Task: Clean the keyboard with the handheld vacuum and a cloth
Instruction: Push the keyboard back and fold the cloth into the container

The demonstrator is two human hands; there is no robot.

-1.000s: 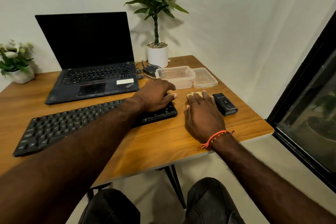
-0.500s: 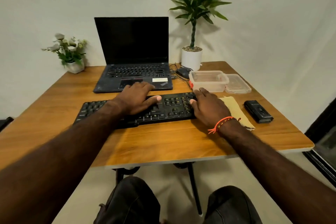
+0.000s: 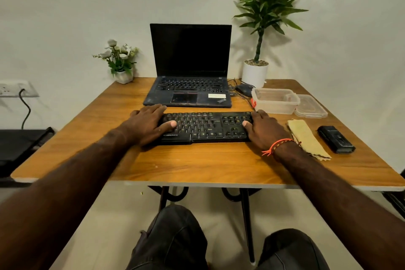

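Both hands now grip the black plastic keyboard (image 3: 206,127): left hand (image 3: 145,124) and right hand (image 3: 266,129) curled round its ends, repositioned centrally on the wooden table (image 3: 197,162); tan cloth (image 3: 306,138) released, cleaning unstarted.

Worn on the head, looking forward and down across the wooden table (image 3: 197,166) toward the wall; close above both forearms, knees at bottom edge. One view only, nothing shared.

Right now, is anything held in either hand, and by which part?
The keyboard, by its two ends: the left hand grips the left end and the right hand the right end, thumbs on top of the keys.
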